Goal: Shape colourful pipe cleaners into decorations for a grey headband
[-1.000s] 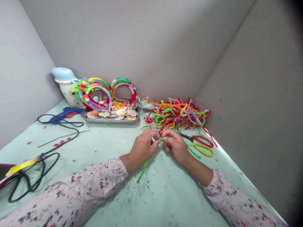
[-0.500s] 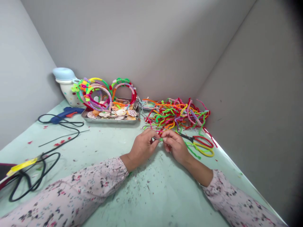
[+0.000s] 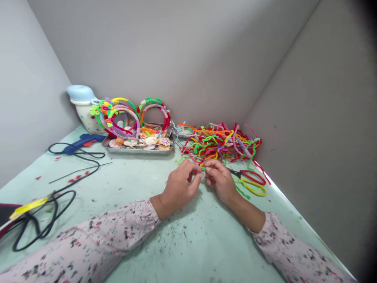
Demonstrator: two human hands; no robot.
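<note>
Green pipe cleaner [image 3: 202, 166] no longer dangles below the left hand [image 3: 178, 190].

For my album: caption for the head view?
Left hand and right hand pinch green pipe cleaner near a tangled pile and scissors

A craft workspace: a corner walled with grey panels [image 3: 165, 59], its pale green worktop [image 3: 123, 177] carrying a hot glue gun [image 3: 79, 140], heaped pipe cleaners [image 3: 220, 143] and a metal tray [image 3: 138, 151] of seashells [image 3: 150, 140].

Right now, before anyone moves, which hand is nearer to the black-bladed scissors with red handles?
Right. The right hand sits just beside the scissors, on their blade side; the left hand lies farther off, beyond the right hand.
</note>
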